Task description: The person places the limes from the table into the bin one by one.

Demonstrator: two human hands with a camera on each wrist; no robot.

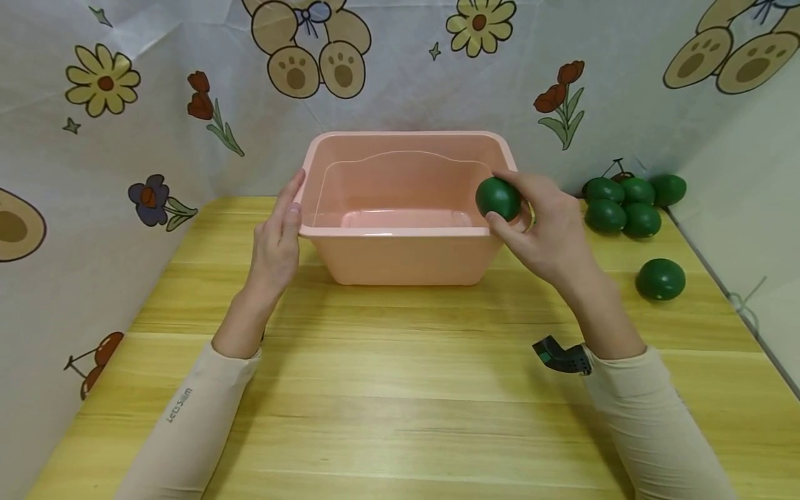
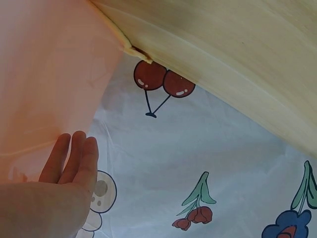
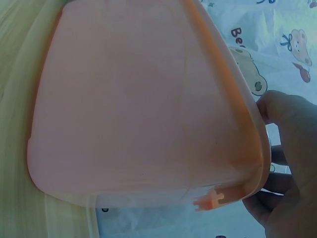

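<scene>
Presently, observed the right hand (image 1: 553,226) gripping a green oval object (image 1: 497,198), with thumb below and forefinger over the top as seen from the head. Located this object at the right end of the opening of a pink basin (image 1: 400,258), near the rim; cannot tell whether touching it. In the right wrist view, noted fingers right beside the basin's rim, with the green object hidden. Observed the left hand (image 1: 275,239) with fingers extended, laid along the basin's outer left side rather than curled round anything. Found the basin upright on a wood-grain worktop (image 1: 400,389), with one long wall facing the wearer. To the right of the basin, counted one lone green object (image 1: 660,279) and, farther back, a close cluster of at least five green objects (image 1: 640,219). At the right wrist, noted a black device (image 1: 562,356), beside the cuff of a pale sleeve (image 1: 656,417). Behind the worktop, recorded a white cloth (image 1: 400,97), printed with flowers, bear feet and cherries.
</scene>
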